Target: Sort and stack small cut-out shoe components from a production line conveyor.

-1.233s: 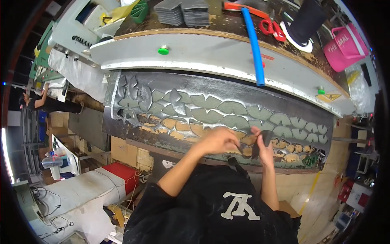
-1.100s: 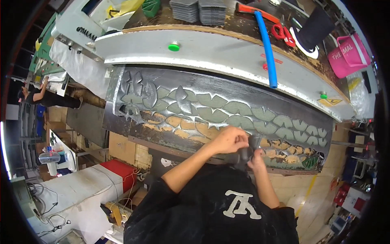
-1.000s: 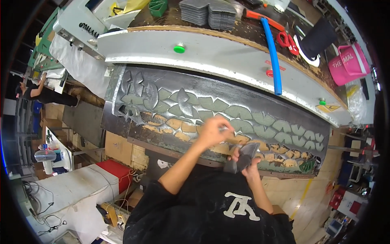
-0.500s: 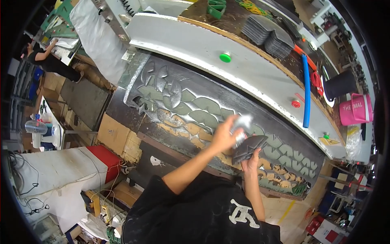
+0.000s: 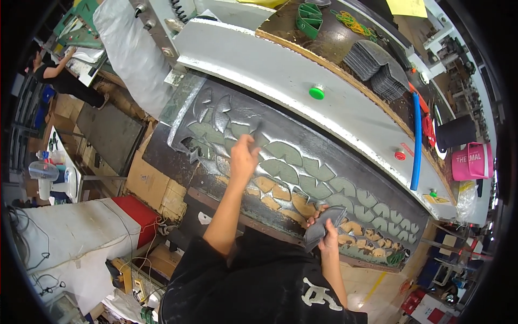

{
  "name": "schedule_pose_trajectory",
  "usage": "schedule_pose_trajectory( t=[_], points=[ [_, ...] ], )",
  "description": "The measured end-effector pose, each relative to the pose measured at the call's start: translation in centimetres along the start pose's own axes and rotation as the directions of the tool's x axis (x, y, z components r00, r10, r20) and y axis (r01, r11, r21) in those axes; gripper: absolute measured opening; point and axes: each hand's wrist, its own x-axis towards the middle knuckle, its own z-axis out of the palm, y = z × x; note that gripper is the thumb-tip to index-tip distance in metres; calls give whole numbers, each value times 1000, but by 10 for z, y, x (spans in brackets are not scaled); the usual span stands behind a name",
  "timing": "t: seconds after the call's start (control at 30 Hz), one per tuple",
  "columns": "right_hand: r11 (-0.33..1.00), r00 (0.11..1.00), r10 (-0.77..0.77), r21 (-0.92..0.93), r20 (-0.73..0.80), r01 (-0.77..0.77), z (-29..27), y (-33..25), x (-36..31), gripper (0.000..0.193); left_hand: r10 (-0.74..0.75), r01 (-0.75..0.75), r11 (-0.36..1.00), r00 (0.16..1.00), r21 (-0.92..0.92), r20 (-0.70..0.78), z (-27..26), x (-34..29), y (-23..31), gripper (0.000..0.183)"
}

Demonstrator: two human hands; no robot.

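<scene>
My left hand [image 5: 244, 156] is over the left-middle part of a dark grey sheet [image 5: 280, 121] full of cut-out shapes. Between its fingertips is a small dark grey cut piece [image 5: 258, 131], smeared by motion. Nearer my body, my right hand [image 5: 329, 241] grips a small stack of grey cut pieces [image 5: 315, 233], its fingers wrapped round the edges. Green and tan surfaces show through the sheet's openings. Several curved grey pieces [image 5: 221, 114] still lie in the sheet's left end.
Behind the sheet runs a pale machine beam [image 5: 243, 59] with a green button [image 5: 317, 93] and a red button [image 5: 400, 155]. On its wooden shelf stand stacked grey pieces [image 5: 362, 58] and a green holder [image 5: 308, 21]. A blue tube [image 5: 416, 143] hangs at right. Another person [image 5: 65, 75] works far left.
My left hand has moved left, away from my right hand, and now holds a dark piece above the sheet. My right hand with the stack has come lower, toward my body.
</scene>
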Motion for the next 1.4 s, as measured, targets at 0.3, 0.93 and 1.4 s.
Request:
schedule_pose_trajectory(
  t=[0.3,0.93,1.4],
  points=[
    [901,842,434,-141,320,-410,62,-15,42,91,545,-268,833,545,-483,637,-35,-4,142,41],
    [814,348,563,-576,750,-73,144,-13,44,78,-68,283,735,935,616,-348,-76,179,-87,52],
    [904,901,-426,0,81,427,136,7,46,103,440,-126,786,802,-605,405,-25,-74,140,48]
  ],
)
